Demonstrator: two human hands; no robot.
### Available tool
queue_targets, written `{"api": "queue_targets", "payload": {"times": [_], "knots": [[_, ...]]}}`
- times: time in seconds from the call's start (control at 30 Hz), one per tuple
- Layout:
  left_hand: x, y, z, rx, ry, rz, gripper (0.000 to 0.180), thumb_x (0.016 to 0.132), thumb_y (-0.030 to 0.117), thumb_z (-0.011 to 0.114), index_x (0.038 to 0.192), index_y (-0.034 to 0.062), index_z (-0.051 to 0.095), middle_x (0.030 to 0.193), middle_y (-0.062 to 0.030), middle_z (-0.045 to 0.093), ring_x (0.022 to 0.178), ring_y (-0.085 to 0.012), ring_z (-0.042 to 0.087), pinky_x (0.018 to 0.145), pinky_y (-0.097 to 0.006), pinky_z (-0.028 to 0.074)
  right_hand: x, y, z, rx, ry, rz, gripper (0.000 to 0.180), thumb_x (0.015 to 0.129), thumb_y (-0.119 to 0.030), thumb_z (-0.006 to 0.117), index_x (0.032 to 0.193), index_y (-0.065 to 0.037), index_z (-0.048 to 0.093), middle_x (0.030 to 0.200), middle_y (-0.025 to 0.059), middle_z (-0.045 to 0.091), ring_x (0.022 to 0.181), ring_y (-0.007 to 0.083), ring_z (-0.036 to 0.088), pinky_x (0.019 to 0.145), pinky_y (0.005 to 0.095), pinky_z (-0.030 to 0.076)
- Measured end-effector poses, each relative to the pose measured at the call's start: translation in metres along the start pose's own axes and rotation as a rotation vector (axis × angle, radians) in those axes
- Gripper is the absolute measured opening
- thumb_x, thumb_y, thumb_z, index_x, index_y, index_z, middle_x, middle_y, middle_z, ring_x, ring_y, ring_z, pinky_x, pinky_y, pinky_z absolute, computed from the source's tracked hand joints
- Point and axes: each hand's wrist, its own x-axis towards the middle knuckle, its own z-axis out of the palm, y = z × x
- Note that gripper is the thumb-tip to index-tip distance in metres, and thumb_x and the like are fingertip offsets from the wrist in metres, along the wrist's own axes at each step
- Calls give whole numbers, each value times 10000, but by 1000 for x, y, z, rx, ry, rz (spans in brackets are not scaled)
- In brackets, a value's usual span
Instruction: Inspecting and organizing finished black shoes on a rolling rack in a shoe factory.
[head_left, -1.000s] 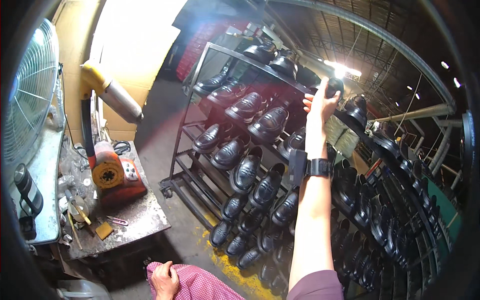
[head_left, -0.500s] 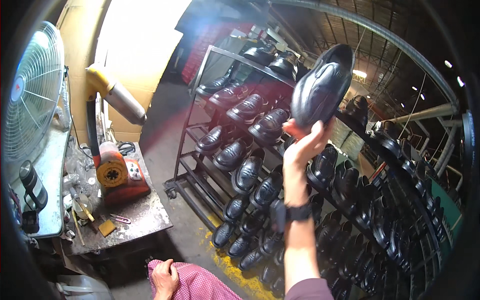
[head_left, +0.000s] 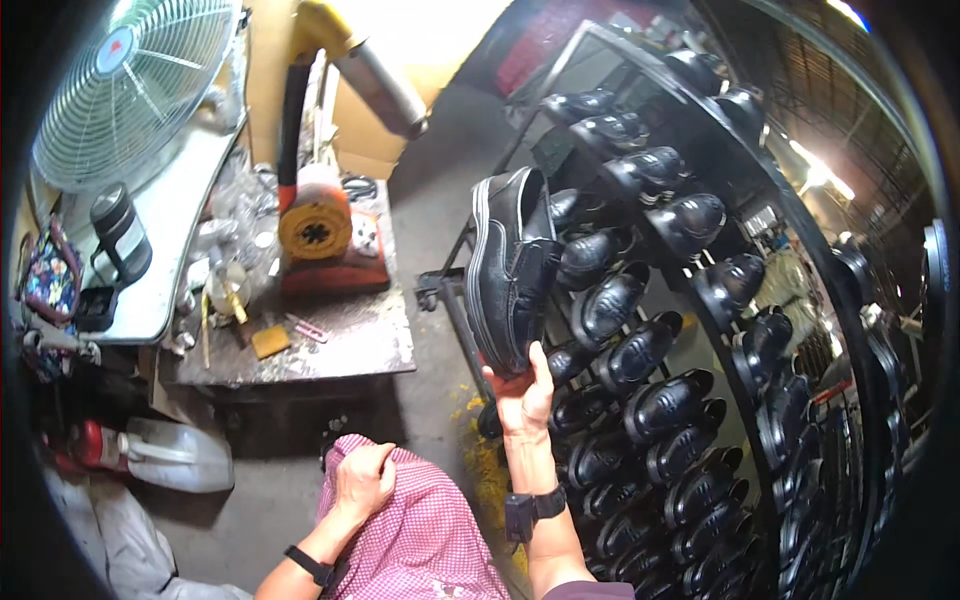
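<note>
A black leather slip-on shoe (head_left: 515, 265) stands tilted on end in front of me, its opening at the top and its sole edge facing left. My right hand (head_left: 525, 400) grips its lower, toe end, thumb on the right side. A black band with a small box is on that wrist. Lower left, my left hand (head_left: 363, 478) lies closed over a pink-and-white checked cloth (head_left: 420, 520) that is draped over my lap. Its fingertips are partly hidden in the folds.
A rack (head_left: 740, 130) with rows of black shoes fills the right. On the left, a worktable (head_left: 370, 340) bears an orange blower-like machine (head_left: 325, 235) with a raised metal nozzle (head_left: 385, 90). Beyond are a large fan (head_left: 130, 90), a dark bottle (head_left: 120, 235) and a white jug (head_left: 185, 455).
My right hand has brought the shoe down and left from high before the rack, turning it so its side shows. The view has swung right and down. My left hand stays on the cloth.
</note>
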Motion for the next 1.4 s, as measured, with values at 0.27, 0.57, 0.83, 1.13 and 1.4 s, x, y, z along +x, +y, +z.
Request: {"api": "queue_targets", "payload": {"times": [0.27,0.57,0.83,1.13,1.4], "knots": [[2,-3,-2,-19,-23,-14,161,724,72,599,864,13,653,760,-147,646,690,-278,632,641,-352,515,65,70,9,-67,-35,126,414,907,-331,498,1155,1,510,1034,172,619,869,332,636,650,374,582],[8,-6,-6,-20,-76,-47,184,724,90,597,884,13,644,725,-126,633,665,-256,624,620,-337,511,136,92,49,-35,-76,105,416,912,-347,491,1139,1,507,1006,168,625,839,310,645,627,353,587],[9,-12,-12,-29,-51,-56,167,721,75,594,869,10,636,760,-126,643,685,-257,629,638,-330,515,171,105,77,35,-105,134,408,910,-335,500,1116,17,499,987,207,621,837,327,647,656,370,586],[14,-8,-15,-63,4,-45,133,707,38,586,825,11,641,724,-127,638,653,-269,624,613,-342,514,184,104,89,92,-113,116,399,903,-336,511,1106,7,500,995,213,617,854,341,641,674,383,581],[12,-11,-17,-49,-19,-49,148,720,70,594,850,17,642,756,-115,651,673,-250,634,638,-326,521,205,102,106,170,-20,66,384,884,-289,546,1105,19,482,1025,230,595,882,377,622,718,417,568]]}}
